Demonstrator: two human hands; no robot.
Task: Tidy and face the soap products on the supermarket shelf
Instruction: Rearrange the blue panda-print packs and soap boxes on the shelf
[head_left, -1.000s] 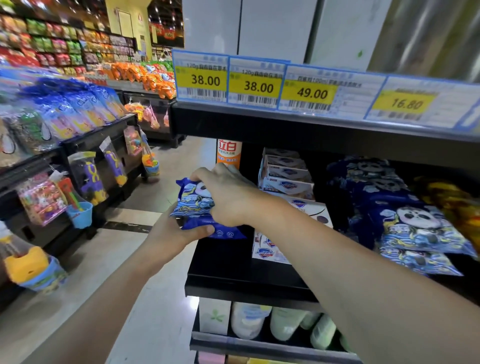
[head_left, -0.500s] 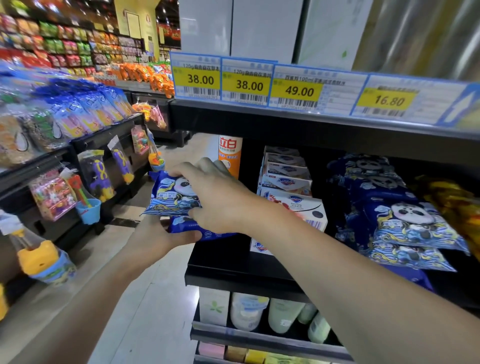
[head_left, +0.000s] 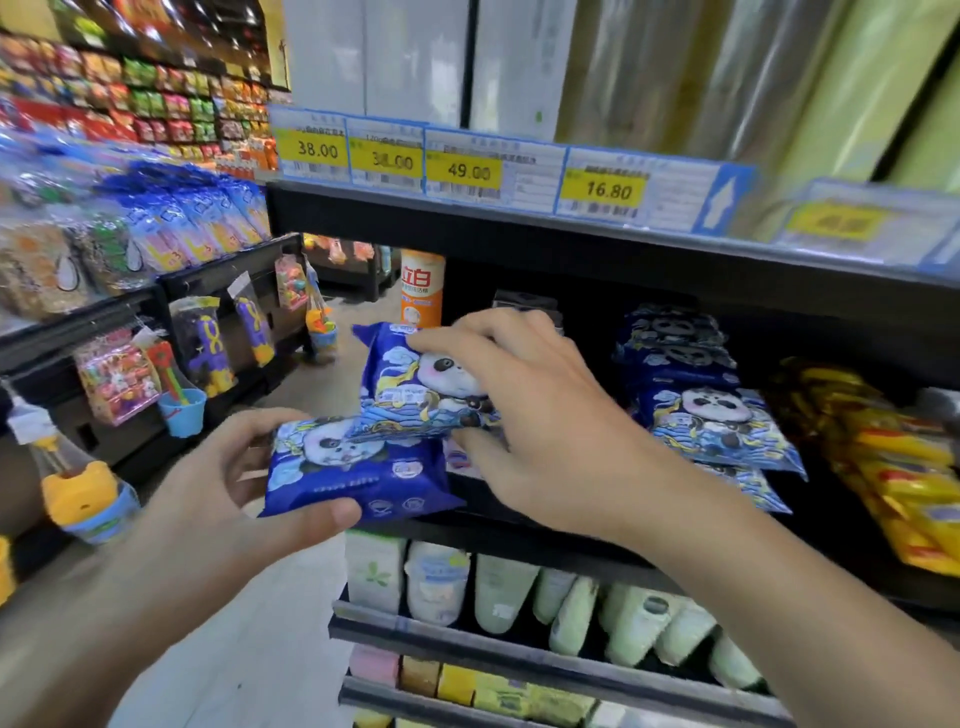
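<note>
Two blue panda-print soap packs are in my hands in front of the black shelf (head_left: 519, 535). My left hand (head_left: 218, 499) grips the lower pack (head_left: 358, 473) from the left, thumb along its front edge. My right hand (head_left: 524, 415) holds the upper pack (head_left: 415, 384), tilted up and overlapping the lower one. A stack of matching panda packs (head_left: 711, 410) lies on the shelf to the right. My right hand hides the white soap boxes behind it.
Yellow packs (head_left: 893, 467) lie at the shelf's far right. An orange bottle (head_left: 422, 288) stands at the shelf's left end. Price tags (head_left: 467, 166) line the shelf above. Pale bottles (head_left: 519, 592) fill the shelf below. A toy rack (head_left: 156, 364) stands across the aisle to the left.
My right hand has lifted the upper pack and tilted it up to the right, off the lower pack. My left hand's grip on the lower pack now shows more of it.
</note>
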